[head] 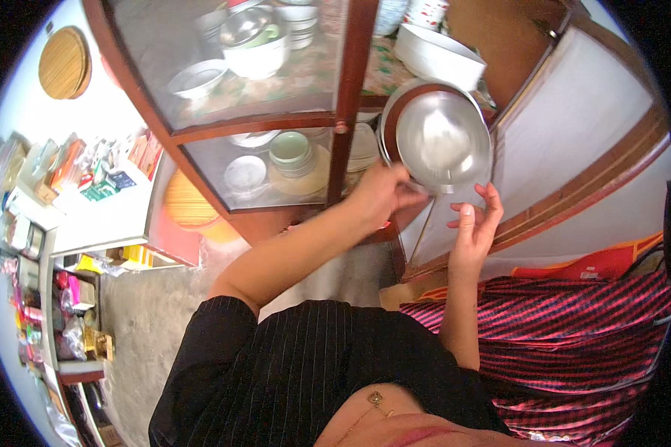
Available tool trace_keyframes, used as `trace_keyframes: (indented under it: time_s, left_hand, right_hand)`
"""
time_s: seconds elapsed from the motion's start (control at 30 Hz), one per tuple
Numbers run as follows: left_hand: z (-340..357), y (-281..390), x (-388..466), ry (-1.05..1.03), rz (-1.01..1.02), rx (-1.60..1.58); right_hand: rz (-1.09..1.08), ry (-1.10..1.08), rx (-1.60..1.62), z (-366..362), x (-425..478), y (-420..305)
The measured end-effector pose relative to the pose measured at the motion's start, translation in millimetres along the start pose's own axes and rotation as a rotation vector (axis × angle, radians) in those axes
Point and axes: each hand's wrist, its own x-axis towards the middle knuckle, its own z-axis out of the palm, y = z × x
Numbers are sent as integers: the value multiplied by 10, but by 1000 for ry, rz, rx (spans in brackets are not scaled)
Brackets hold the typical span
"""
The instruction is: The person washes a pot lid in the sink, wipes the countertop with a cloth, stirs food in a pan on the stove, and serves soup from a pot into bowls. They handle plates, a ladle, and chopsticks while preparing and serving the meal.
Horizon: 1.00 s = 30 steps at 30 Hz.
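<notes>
A shiny stainless steel bowl [443,139], nested with or in front of a larger round rim, is tilted before the open side of a wooden cabinet [351,78]. My left hand [390,193], blurred, grips its lower left edge; the exact finger contact is unclear. Just below the bowl, my right hand [476,218] is raised with fingers apart, holding nothing. A white deep bowl [439,56] stands on the upper shelf behind the steel one. Stacked white plates [362,148] are partly visible on the lower shelf.
Behind the cabinet's glass are a pale green bowl stack [292,153] and white bowls [254,56]. An open cabinet door [570,134] flanks the right side, above striped red-and-black fabric [570,335]. A cluttered white table [98,220] stands left.
</notes>
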Motion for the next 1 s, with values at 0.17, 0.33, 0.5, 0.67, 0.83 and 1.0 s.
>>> trace_keyframes:
  time_s: [0.17, 0.33, 0.5, 0.67, 0.83, 1.0]
  left_hand:
    - [-663, -100, -1036, 59, -245, -87]
    - [-1390, 85, -2113, 203, -258, -75]
    - [-1947, 214, -3366, 500, -2, -34]
    - [-1891, -33, -4778, 956, 343, -14]
    - [-1285, -635, -6097, 1298, 686, -116]
    - [-983, -1266, -6932, 1520, 942, -235]
  right_hand:
    - [-492, 32, -544, -98, -292, -182]
    - [-516, 525, -696, -394, -170, -309]
    - [-594, 331, -511, 177, -116, -66]
    - [-920, 253, -474, 1283, -11, 251]
    - [-420, -740, 231, 2789, -1307, -363]
    - [-161, -1860, 647, 3657, -3553, -1016]
